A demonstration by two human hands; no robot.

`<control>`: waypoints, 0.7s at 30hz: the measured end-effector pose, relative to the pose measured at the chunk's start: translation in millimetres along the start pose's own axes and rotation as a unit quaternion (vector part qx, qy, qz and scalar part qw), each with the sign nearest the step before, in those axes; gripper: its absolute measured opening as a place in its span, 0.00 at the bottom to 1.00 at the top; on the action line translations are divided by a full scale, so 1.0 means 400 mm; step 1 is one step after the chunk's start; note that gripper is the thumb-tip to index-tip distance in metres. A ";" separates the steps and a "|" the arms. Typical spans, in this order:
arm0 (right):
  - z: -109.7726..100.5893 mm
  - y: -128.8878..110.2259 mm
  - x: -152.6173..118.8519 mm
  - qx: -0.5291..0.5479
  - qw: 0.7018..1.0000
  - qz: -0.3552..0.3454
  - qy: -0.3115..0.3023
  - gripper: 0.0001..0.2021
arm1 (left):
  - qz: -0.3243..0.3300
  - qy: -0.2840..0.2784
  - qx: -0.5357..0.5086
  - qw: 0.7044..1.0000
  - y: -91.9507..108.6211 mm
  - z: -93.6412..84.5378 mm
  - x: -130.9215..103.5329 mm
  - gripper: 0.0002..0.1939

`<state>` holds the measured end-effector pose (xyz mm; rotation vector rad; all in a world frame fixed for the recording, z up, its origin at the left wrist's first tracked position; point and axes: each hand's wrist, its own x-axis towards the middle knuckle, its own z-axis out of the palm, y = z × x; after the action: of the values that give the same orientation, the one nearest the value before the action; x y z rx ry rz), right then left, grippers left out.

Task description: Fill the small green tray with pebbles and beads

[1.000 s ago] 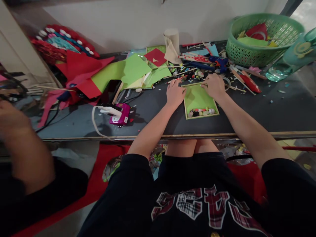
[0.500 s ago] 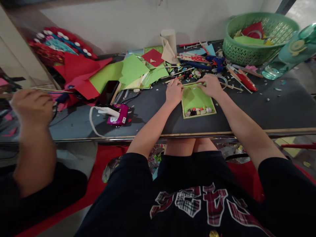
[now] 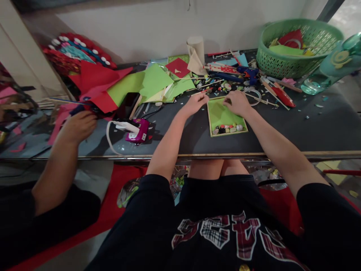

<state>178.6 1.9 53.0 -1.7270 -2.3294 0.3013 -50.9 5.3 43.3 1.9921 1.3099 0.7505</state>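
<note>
A green square panel with a thin pale wooden border lies on the dark table. Along its near edge sits a row of small coloured stones. My left hand is beside the panel's upper left corner, its fingers bent together; whatever they may hold is too small to make out. Over the panel's upper right part is my right hand, fingers curled down, with their tips partly hidden. Loose stones and thin sticks lie just beyond both hands.
Green basket and tilted bottle at the right. Blue glue gun behind the panel. Coloured paper, a phone and a purple power adapter lie left. Another person's hand is at far left.
My left hand has drawn slightly left, off the panel's top edge. My right hand has shifted slightly down and left. The other person's hand has moved right and down.
</note>
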 end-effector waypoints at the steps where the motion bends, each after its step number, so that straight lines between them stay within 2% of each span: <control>1: -0.002 -0.001 -0.002 0.003 1.000 -0.012 0.001 0.10 | 0.006 -0.105 -0.033 0.994 0.010 -0.034 -0.019 0.19; 2: -0.007 -0.008 -0.006 0.010 1.000 -0.028 0.001 0.09 | 0.001 -0.198 -0.050 0.979 0.020 -0.069 -0.042 0.21; 4: -0.024 -0.045 -0.027 0.043 0.996 -0.081 -0.018 0.08 | -0.042 -0.348 -0.044 0.935 0.036 -0.138 -0.093 0.22; 7: -0.047 -0.161 -0.095 0.108 0.974 -0.184 -0.074 0.09 | -0.110 -0.471 -0.006 0.875 0.055 -0.228 -0.159 0.19; 8: -0.050 -0.210 -0.125 0.108 0.960 -0.231 -0.117 0.10 | -0.136 -0.488 0.029 0.861 0.065 -0.256 -0.173 0.19; 10: -0.043 -0.307 -0.189 0.081 0.919 -0.326 -0.207 0.11 | -0.120 -0.417 0.115 0.894 0.099 -0.306 -0.187 0.21; 11: -0.035 -0.350 -0.220 0.078 0.881 -0.388 -0.261 0.13 | -0.122 -0.368 0.174 0.905 0.124 -0.327 -0.188 0.19; 13: -0.015 -0.413 -0.274 0.114 0.793 -0.489 -0.345 0.20 | -0.162 -0.305 0.278 0.896 0.185 -0.357 -0.181 0.12; 14: -0.006 -0.432 -0.295 0.126 0.760 -0.523 -0.366 0.22 | -0.173 -0.295 0.301 0.890 0.215 -0.364 -0.175 0.09; 15: 0.002 -0.442 -0.311 0.136 0.745 -0.537 -0.372 0.24 | -0.180 -0.294 0.312 0.885 0.242 -0.365 -0.167 0.07; 17: 0.010 -0.438 -0.326 0.173 0.735 -0.543 -0.369 0.24 | -0.177 -0.278 0.313 0.891 0.272 -0.344 -0.149 0.07; 18: 0.009 -0.427 -0.323 0.194 0.748 -0.527 -0.354 0.23 | -0.168 -0.244 0.310 0.903 0.272 -0.324 -0.140 0.09; 19: 0.005 -0.409 -0.315 0.212 0.754 -0.519 -0.343 0.20 | -0.152 -0.191 0.306 0.920 0.260 -0.298 -0.133 0.11; 21: -0.009 -0.361 -0.282 0.232 0.797 -0.472 -0.298 0.17 | -0.102 -0.036 0.283 0.953 0.210 -0.236 -0.130 0.15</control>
<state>80.0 -147.3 92.7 -0.1165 -2.8227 1.1895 -90.9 -50.4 161.6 2.2316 1.7989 0.2076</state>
